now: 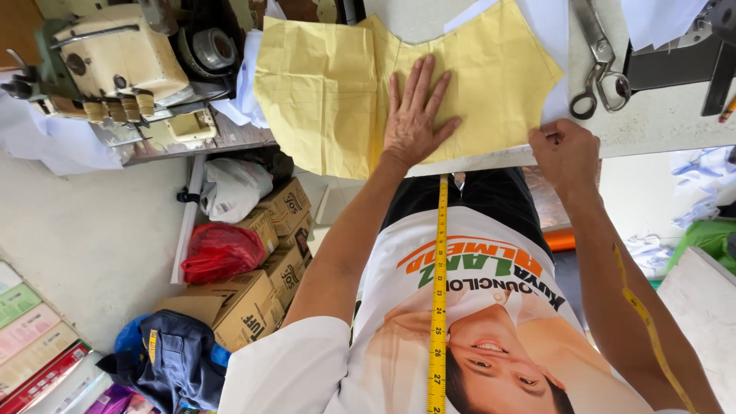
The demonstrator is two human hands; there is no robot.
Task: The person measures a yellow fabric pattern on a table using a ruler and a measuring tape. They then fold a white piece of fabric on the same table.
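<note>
Left hand (412,115) lies flat, fingers spread wide, pinning the creased pale-yellow paper pattern piece (337,92) on the grey table (659,123). Right hand (563,149) is closed, pinching that sheet's near corner at the table edge. One risk: the sheet's left part overhangs unsupported, so a tug could tear or skew it. Steel scissors (602,69) lie just beyond the right hand, and a yellow tape measure (439,291) dangles close below.

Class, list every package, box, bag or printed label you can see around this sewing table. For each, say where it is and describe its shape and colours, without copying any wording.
Cardboard boxes: stacked on the floor left of the person, brown with dark print.
Red plastic bag: against the boxes, crumpled.
White plastic bag: under the machine table, bulging.
Flat packets: bottom left corner, green, pink and red.
</note>
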